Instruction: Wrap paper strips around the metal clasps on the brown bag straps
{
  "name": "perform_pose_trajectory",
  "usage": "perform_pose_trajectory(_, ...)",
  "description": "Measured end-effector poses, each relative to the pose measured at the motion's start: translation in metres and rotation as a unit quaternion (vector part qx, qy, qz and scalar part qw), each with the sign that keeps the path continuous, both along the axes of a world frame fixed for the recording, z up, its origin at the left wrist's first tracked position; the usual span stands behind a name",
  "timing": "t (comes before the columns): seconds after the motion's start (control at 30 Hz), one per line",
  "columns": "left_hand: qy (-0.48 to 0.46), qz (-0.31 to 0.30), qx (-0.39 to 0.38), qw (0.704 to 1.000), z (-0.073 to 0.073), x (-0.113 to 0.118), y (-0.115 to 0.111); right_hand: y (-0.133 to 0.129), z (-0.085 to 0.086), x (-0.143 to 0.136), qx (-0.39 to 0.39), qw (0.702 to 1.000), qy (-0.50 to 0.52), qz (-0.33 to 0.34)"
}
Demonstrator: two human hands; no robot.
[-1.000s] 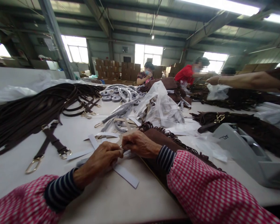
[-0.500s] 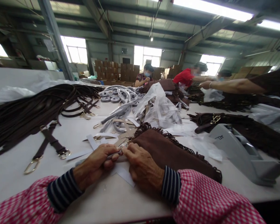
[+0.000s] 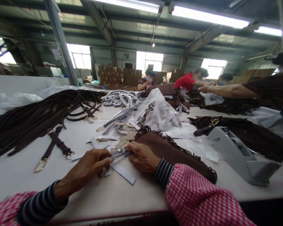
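Observation:
A grey strap in wrapping (image 3: 119, 154) lies between my two hands, with a small shiny metal piece near its right end. My left hand (image 3: 91, 164) pinches its left end between thumb and fingers. At the other end, the fingers of my right hand (image 3: 142, 156) are closed around the metal piece, partly hiding it. Just right of that hand lies a dark brown fringed leather bag (image 3: 169, 153). White paper strips (image 3: 124, 174) lie below and left of the hands, and tan card pieces (image 3: 126, 139) sit just beyond them.
A grey tape dispenser (image 3: 240, 157) stands at the right. Long brown straps (image 3: 37, 117) and buckled short straps (image 3: 55, 144) cover the left side. Grey wrapped straps (image 3: 122, 99) and clear plastic (image 3: 158, 110) pile up ahead. Co-workers (image 3: 186, 81) work across the table (image 3: 103, 201).
My hands have moved apart, the left one outward and down, leaving more of the grey strap showing between them. The camera view has shifted slightly.

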State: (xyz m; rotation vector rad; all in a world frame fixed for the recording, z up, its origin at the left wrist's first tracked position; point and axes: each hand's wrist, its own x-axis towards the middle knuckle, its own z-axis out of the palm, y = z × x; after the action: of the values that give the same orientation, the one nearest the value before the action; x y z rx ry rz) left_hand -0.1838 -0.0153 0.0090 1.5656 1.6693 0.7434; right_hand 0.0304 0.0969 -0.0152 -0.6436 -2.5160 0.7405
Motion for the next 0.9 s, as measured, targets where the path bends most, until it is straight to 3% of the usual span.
perform_pose_trajectory(0.2, 0.046, 0.087, 0.024, 0.995, -0.015, -0.008, -0.032, 0.000, -0.012, -0.001, -0.055, 0.995, 0.068, -0.042)
perform_pose_trajectory(0.3, 0.115, 0.108, 0.027, 0.987, -0.016, -0.017, -0.042, 0.002, -0.007, 0.001, -0.127, 0.987, 0.094, -0.031)
perform_pose_trajectory(0.37, 0.169, 0.126, 0.079, 0.974, -0.008, -0.021, -0.041, 0.003, 0.004, 0.010, -0.191, 0.974, 0.114, -0.036)
perform_pose_trajectory(0.47, 0.227, 0.137, 0.170, 0.949, 0.012, -0.021, -0.028, 0.004, 0.027, 0.042, -0.211, 0.963, 0.142, -0.088)
perform_pose_trajectory(0.57, 0.268, 0.067, 0.179, 0.944, 0.024, -0.011, -0.001, 0.003, 0.048, 0.097, -0.092, 0.979, 0.091, -0.158)
perform_pose_trajectory(0.63, 0.295, 0.001, 0.193, 0.936, 0.020, -0.004, 0.019, -0.002, 0.052, 0.138, -0.016, 0.977, -0.009, -0.211)
perform_pose_trajectory(0.73, 0.319, -0.053, 0.229, 0.918, -0.001, 0.005, 0.044, -0.013, 0.043, 0.188, 0.024, 0.952, -0.141, -0.272)
perform_pose_trajectory(0.83, 0.306, -0.064, 0.231, 0.921, -0.017, 0.014, 0.061, -0.020, 0.027, 0.210, 0.001, 0.937, -0.197, -0.288)
perform_pose_trajectory(0.9, 0.291, -0.066, 0.215, 0.930, -0.018, 0.021, 0.070, -0.020, 0.019, 0.210, -0.015, 0.931, -0.203, -0.303)
